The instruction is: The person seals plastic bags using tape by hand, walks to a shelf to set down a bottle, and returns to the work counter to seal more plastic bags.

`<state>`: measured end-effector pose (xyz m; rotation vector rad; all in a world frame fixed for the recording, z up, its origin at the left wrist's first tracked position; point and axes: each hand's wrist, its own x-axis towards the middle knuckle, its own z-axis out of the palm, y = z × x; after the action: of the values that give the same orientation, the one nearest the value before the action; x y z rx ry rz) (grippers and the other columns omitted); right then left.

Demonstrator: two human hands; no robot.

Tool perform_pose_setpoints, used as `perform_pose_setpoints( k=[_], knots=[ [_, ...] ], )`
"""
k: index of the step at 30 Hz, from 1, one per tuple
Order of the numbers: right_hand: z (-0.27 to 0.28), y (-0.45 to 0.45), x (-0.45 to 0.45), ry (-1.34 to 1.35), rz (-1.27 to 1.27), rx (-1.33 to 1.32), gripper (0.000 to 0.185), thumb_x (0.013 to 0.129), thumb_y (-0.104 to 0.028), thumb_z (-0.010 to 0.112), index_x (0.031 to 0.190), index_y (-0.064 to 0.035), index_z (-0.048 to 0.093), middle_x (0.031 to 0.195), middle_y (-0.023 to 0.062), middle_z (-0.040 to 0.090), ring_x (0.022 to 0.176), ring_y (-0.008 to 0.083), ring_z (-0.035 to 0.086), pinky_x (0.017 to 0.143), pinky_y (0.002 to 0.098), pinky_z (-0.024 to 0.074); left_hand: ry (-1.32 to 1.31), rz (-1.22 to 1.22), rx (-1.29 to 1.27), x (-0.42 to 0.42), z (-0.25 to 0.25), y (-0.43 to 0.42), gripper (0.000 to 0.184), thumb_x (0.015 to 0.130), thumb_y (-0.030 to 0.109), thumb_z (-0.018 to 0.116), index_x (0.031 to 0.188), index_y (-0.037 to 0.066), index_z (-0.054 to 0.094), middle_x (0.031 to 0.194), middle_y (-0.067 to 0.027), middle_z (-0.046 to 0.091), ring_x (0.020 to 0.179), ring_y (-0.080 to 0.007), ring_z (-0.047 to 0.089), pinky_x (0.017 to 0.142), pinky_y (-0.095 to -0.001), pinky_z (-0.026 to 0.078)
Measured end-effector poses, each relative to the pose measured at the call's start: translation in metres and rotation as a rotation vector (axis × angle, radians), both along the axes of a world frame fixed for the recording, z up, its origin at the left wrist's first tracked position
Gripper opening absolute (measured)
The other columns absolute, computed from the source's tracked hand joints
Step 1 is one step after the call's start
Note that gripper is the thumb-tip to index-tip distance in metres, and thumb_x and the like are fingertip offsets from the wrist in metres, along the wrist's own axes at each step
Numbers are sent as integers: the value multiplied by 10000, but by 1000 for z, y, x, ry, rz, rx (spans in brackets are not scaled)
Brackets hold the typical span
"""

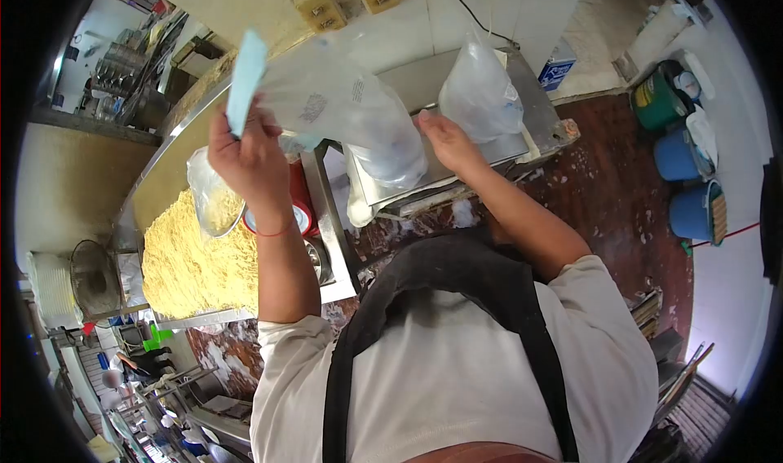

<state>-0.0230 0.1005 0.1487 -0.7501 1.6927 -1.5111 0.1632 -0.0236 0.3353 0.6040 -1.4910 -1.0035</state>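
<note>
My left hand [251, 149] is raised over the left table, with its fingers closed on the gathered top of a clear plastic bag [310, 96]. A pale blue flat piece [247, 80] sticks up from the same grip; I cannot tell whether it is part of the bag. The bag's filled lower end rests on a metal surface [444, 178]. My right hand [449, 141] is beside that lower end, fingers stretched out and nothing in them; whether it touches the bag is unclear. To its right stands a second filled plastic bag [481, 96].
A large heap of yellow noodles [200, 259] covers the left table, with a bowl [216, 198] in plastic on it. A red can [300, 210] stands beside the noodles. Blue buckets [681, 155] line the right wall. Another person [143, 363] is far off at lower left.
</note>
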Motion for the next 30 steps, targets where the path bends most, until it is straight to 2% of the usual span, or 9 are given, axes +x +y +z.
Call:
perform_pose_setpoints(
  k=[6,13,17,20,22,23,24,27,30],
  knots=[
    [-26,-22,-4,-129,-27,-18,463,962,-490,558,953,-37,652,903,3,602,824,109,490,805,261,395,78,-17,90,11,27,22,153,985,103,547,886,10,619,631,16,506,514,-34,418,440,-181,305],
    [-5,-16,-23,-544,-5,-442,149,961,-192,608,1024,-57,616,940,1,641,859,100,598,798,257,478,112,-100,173,23,20,42,185,997,133,531,853,28,581,598,27,462,470,-28,354,410,-185,263],
    [4,1,-26,-659,71,-520,209,981,-151,560,1154,-36,582,1032,26,643,978,147,605,896,298,487,79,30,245,23,13,39,304,1011,260,521,841,17,591,584,-13,508,436,-66,403,402,-213,310],
    [17,19,-33,-730,79,-491,236,969,-106,549,1195,-41,560,1066,29,642,965,152,618,866,309,506,240,-791,113,53,-3,31,480,1002,437,487,836,4,611,584,-74,567,419,-133,480,408,-264,381],
    [30,32,-36,-755,73,-443,238,960,-83,548,1195,-53,555,1069,25,640,930,146,623,824,307,514,247,-931,220,38,-22,27,517,984,467,495,947,-23,656,639,-111,612,422,-160,494,423,-252,386],
    [34,37,-38,-762,71,-431,240,959,-85,549,1197,-53,555,1071,27,640,932,150,623,825,309,514,-23,-530,325,26,-27,38,407,990,356,520,1056,-21,659,725,-87,631,461,-104,459,432,-199,323],
    [37,42,-41,-766,65,-426,243,958,-87,549,1199,-53,555,1073,29,641,935,153,623,827,312,513,-237,-496,433,1,-30,45,478,1007,467,439,1109,34,612,745,-33,580,489,-61,380,438,-216,280],
    [45,53,-49,-724,39,-475,251,955,-94,551,1203,-54,555,1079,35,641,942,163,623,832,319,512,-485,-466,513,-49,-74,78,283,984,280,561,1073,12,585,695,3,501,555,-75,459,474,-261,394],
    [49,50,-58,-641,-31,-542,260,953,-101,552,1208,-55,555,1084,40,641,950,174,623,837,326,511,-262,-764,769,-77,-120,82,264,965,289,601,1008,41,524,641,38,390,534,-84,384,515,-300,428]
  ],
)
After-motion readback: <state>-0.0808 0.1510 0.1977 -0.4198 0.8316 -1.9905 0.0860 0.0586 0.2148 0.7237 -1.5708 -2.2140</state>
